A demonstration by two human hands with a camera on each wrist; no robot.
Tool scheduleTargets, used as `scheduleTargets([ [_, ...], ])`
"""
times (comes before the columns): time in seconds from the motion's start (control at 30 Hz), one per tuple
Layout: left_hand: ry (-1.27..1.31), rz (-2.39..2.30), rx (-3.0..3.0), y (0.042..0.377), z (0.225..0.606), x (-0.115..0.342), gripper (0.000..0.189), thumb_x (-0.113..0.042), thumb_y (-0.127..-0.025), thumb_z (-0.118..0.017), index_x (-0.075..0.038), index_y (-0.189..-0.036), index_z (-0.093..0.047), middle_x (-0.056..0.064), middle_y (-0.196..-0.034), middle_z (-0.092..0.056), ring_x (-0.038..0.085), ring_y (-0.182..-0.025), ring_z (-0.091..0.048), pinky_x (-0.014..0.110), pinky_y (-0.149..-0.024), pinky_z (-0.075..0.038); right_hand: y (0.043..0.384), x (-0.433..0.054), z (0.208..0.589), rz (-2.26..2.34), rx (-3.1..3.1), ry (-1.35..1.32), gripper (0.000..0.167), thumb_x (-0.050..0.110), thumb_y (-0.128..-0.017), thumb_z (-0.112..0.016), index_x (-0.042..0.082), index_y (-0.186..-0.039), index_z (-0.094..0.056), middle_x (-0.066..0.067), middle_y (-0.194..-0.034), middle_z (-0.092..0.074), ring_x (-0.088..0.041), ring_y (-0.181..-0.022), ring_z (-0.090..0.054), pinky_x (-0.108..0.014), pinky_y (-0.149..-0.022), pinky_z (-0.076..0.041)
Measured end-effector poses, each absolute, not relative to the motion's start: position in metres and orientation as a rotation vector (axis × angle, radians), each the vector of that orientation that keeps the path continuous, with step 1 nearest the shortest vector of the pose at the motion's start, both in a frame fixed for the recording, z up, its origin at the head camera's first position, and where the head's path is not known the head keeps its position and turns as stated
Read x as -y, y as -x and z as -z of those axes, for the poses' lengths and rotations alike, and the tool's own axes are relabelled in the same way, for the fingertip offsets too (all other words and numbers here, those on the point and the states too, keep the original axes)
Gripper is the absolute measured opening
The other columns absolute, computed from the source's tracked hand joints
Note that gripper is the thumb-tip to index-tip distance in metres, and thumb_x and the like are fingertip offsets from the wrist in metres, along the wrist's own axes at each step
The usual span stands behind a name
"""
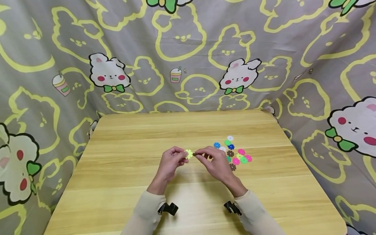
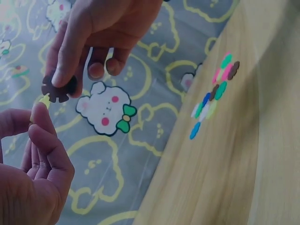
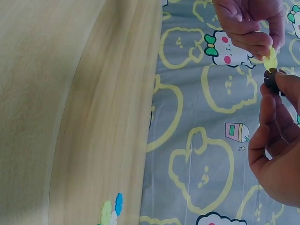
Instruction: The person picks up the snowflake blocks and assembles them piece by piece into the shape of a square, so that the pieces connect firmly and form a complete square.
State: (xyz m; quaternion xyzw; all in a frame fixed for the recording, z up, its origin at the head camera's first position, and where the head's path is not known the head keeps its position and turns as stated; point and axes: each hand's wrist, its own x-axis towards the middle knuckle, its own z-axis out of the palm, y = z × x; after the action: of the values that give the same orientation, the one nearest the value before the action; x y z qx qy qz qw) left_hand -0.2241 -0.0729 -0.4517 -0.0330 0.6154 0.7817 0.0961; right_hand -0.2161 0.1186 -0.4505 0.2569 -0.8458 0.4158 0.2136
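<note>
My left hand [image 1: 171, 162] pinches a yellow notched plastic disc [image 1: 189, 154] between thumb and fingers. Opposite it, my right hand [image 1: 215, 162] pinches a dark brown notched disc [image 2: 58, 89] by its face. The two discs meet edge to edge, with the brown one turned crosswise to the yellow one. In the right wrist view the brown disc [image 3: 272, 80] touches the lower end of the yellow disc [image 3: 270, 60]. Whether their slots are interlocked I cannot tell. Both hands are held above the table.
Several loose notched discs in pink, green, blue, white, yellow and brown lie on the wooden table [image 1: 117, 176] beyond and right of my right hand, among them a pink disc [image 1: 248, 158] and a white disc [image 1: 230, 138]. A patterned grey curtain [image 1: 199, 42] surrounds the table's back and sides.
</note>
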Motion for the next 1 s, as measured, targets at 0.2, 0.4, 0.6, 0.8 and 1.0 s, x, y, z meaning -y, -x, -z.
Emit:
scheduleTargets([
  [0.2, 0.103, -2.302, -1.826, 0.2231, 0.4536, 0.0737, 0.009, -0.003, -0.086, -0.066, 0.000, -0.092, -0.059, -0.002, -0.070, -0.066, 0.010, -0.059, -0.062, 0.019, -0.057, -0.050, 0.2174, -0.1212, 0.4524, -1.096, 2.365, -0.774, 0.009, 0.019, -0.088, -0.072, 0.018, -0.096, -0.075, 0.005, -0.089, -0.073, -0.005, -0.071, -0.060, -0.023, -0.060, -0.051],
  [0.4, 0.119, -2.306, -1.843, 0.2226, 0.4553, 0.0743, 0.011, -0.004, -0.086, -0.066, 0.001, -0.093, -0.059, -0.002, -0.070, -0.067, 0.010, -0.059, -0.063, 0.019, -0.057, -0.051, 0.2167, -0.1199, 0.4518, -1.094, 2.366, -0.790, 0.010, 0.018, -0.088, -0.071, 0.017, -0.097, -0.075, 0.004, -0.090, -0.073, -0.005, -0.070, -0.059, -0.029, -0.059, -0.052],
  [0.6, 0.153, -2.338, -1.852, 0.2235, 0.4555, 0.0746, 0.009, -0.003, -0.086, -0.065, 0.000, -0.091, -0.059, -0.002, -0.070, -0.067, 0.009, -0.058, -0.062, 0.019, -0.057, -0.051, 0.2177, -0.1192, 0.4525, -1.119, 2.355, -0.765, 0.009, 0.018, -0.090, -0.069, 0.017, -0.098, -0.074, 0.004, -0.090, -0.072, -0.005, -0.070, -0.058, -0.030, -0.059, -0.052],
  [0.8, 0.119, -2.335, -1.820, 0.2231, 0.4549, 0.0728, 0.008, -0.003, -0.087, -0.065, 0.000, -0.092, -0.059, -0.002, -0.069, -0.067, 0.009, -0.058, -0.063, 0.019, -0.056, -0.051, 0.2184, -0.1187, 0.4544, -1.167, 2.345, -0.747, 0.010, 0.020, -0.090, -0.069, 0.017, -0.098, -0.074, 0.004, -0.090, -0.072, -0.005, -0.072, -0.058, -0.030, -0.061, -0.053],
  [1.0, 0.125, -2.335, -1.807, 0.2221, 0.4562, 0.0717, 0.007, -0.003, -0.087, -0.064, -0.001, -0.091, -0.059, -0.003, -0.069, -0.067, 0.009, -0.058, -0.063, 0.020, -0.057, -0.051, 0.2190, -0.1187, 0.4565, -1.109, 2.330, -0.786, 0.010, 0.015, -0.087, -0.072, 0.016, -0.096, -0.075, 0.004, -0.088, -0.072, -0.005, -0.069, -0.057, -0.031, -0.057, -0.052],
])
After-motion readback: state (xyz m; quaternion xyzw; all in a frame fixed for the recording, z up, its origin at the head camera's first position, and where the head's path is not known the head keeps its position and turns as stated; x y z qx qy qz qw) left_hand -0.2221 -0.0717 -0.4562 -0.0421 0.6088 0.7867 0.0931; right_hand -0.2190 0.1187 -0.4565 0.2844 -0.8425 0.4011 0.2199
